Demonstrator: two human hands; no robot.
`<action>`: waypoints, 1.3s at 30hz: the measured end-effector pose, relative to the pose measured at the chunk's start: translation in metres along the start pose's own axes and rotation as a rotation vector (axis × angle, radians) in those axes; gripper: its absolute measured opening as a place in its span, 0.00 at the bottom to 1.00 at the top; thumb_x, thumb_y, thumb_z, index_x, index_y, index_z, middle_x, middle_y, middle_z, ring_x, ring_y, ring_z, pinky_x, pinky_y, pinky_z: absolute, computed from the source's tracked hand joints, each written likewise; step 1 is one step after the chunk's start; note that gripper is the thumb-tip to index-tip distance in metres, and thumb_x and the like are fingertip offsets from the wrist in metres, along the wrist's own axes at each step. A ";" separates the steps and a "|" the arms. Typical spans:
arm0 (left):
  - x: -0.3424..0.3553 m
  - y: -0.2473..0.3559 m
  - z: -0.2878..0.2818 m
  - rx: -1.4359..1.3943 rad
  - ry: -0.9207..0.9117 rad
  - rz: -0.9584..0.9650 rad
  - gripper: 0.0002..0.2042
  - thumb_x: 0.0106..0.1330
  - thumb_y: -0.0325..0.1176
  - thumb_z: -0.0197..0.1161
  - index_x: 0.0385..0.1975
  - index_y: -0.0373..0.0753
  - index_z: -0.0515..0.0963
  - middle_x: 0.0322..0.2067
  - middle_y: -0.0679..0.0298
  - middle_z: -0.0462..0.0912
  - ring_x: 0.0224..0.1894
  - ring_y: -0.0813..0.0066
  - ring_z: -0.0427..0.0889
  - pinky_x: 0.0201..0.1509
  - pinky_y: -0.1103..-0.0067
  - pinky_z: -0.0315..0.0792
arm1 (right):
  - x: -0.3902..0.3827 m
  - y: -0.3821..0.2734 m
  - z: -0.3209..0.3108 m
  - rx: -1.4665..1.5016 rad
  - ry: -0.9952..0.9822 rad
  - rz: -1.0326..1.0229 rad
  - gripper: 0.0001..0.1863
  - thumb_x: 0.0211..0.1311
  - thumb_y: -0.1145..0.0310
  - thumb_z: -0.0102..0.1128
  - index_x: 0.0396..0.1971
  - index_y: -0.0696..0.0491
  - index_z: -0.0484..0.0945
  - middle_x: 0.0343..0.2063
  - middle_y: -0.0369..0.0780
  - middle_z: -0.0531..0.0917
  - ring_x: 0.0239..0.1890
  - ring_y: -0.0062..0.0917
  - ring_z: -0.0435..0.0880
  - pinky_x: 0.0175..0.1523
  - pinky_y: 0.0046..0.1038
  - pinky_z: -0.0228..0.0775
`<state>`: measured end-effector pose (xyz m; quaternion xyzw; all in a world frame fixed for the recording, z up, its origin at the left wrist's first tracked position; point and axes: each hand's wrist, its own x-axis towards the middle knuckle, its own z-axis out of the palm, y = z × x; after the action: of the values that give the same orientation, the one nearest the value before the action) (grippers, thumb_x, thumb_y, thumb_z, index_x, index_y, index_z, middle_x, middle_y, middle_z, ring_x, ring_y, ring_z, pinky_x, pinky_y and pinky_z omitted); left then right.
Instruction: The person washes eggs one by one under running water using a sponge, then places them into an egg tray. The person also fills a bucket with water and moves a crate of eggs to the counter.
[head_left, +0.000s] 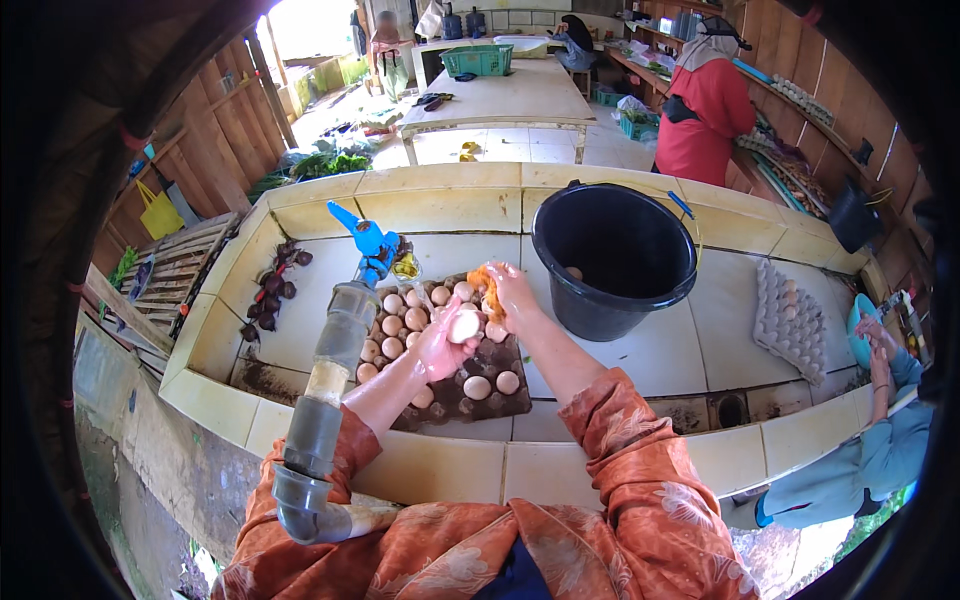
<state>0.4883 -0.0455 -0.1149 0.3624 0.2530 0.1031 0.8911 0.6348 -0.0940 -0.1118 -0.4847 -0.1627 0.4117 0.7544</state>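
Note:
In my left hand (434, 352) is a pale, whitish egg (465, 325), with the fingers curled round it. My right hand (516, 299) grips a wet-looking orange cloth or scrubber (486, 290), just right of the egg. Both hands are over a brown egg tray (455, 409), which holds several light-brown eggs (477, 387) and has some bare cups toward its near edge. Part of the tray is hidden under my hands and forearms. To the right of my right hand stands a large black bucket (610, 312); one egg (574, 272) shows inside it.
A grey pipe (332, 382) with a blue tap (370, 240) rises close by my left forearm. The tiled basin has a raised rim (440, 192). Dark red bulbs (270, 290) lie at left, a grey egg tray (785, 325) at right. Another person's hands (878, 345) are beside a turquoise bowl (860, 325).

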 end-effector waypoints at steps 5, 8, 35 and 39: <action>-0.004 -0.006 0.002 -0.202 0.076 0.142 0.17 0.66 0.52 0.45 0.39 0.45 0.72 0.32 0.68 0.78 0.31 0.77 0.75 0.36 0.79 0.73 | -0.054 0.027 0.045 -1.102 0.020 -0.940 0.12 0.59 0.67 0.52 0.43 0.52 0.72 0.35 0.41 0.77 0.38 0.35 0.75 0.45 0.34 0.66; -0.008 -0.008 -0.008 0.051 0.160 0.087 0.16 0.67 0.50 0.44 0.39 0.46 0.71 0.35 0.69 0.78 0.34 0.77 0.76 0.36 0.77 0.72 | -0.040 0.039 0.042 -1.009 -0.043 -0.766 0.11 0.57 0.67 0.55 0.39 0.53 0.75 0.34 0.42 0.78 0.39 0.38 0.75 0.47 0.33 0.66; 0.004 -0.013 -0.018 -0.103 0.161 0.091 0.18 0.67 0.51 0.44 0.43 0.45 0.72 0.39 0.66 0.78 0.36 0.74 0.77 0.38 0.78 0.73 | -0.058 0.034 0.039 -1.211 -0.012 -1.010 0.11 0.62 0.63 0.50 0.36 0.55 0.74 0.35 0.42 0.76 0.41 0.30 0.74 0.48 0.29 0.65; -0.002 -0.012 -0.019 0.282 0.145 0.037 0.17 0.67 0.51 0.43 0.39 0.45 0.71 0.32 0.65 0.78 0.27 0.75 0.74 0.29 0.80 0.70 | -0.025 0.036 0.032 -0.716 -0.080 -0.374 0.09 0.60 0.66 0.54 0.34 0.55 0.76 0.34 0.40 0.79 0.36 0.29 0.77 0.43 0.27 0.68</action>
<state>0.4766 -0.0441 -0.1342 0.4801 0.3218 0.1089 0.8087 0.5824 -0.0875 -0.1243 -0.6624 -0.4106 0.2033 0.5928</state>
